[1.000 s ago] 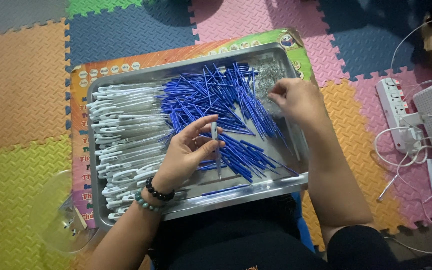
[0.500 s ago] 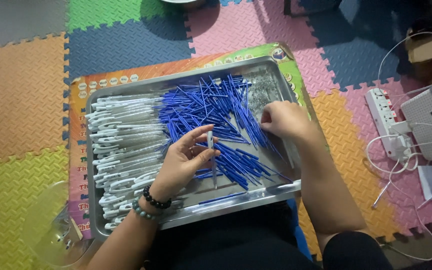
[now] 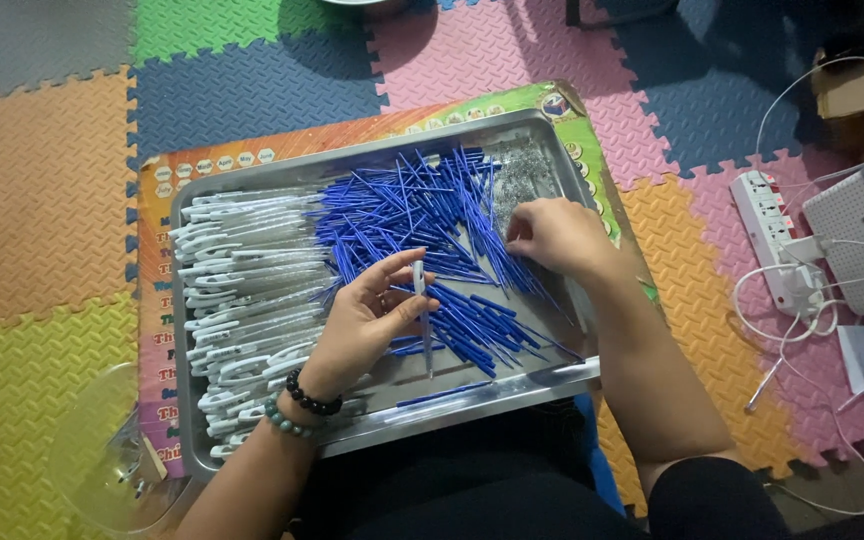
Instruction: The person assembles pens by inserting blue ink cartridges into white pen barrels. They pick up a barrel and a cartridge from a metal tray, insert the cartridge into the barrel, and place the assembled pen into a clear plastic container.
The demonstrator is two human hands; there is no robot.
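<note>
Bright foam puzzle mats (image 3: 42, 200) covered the floor, and on them sat a metal tray (image 3: 472, 395) resting on a colourful printed board (image 3: 157, 300). At the tray's middle, the left hand (image 3: 367, 320) pinched a clear pen barrel (image 3: 420, 315) upright between thumb and fingers, beaded bracelets (image 3: 297, 405) at the wrist. Just beside it, toward the far right corner, the right hand (image 3: 552, 235) was curled knuckles-up on the heap of blue pen refills (image 3: 422, 215); whether it gripped one could not be told. White pen barrels (image 3: 242, 290) packed the tray's left half, right up to the rim. Bare metal showed only along the near edge. Beyond the tray's right rim ran open orange mat, then a white power strip (image 3: 767, 240) with trailing cables (image 3: 802, 320). A clear plastic container (image 3: 102, 460) sat off the near-left corner.
</note>
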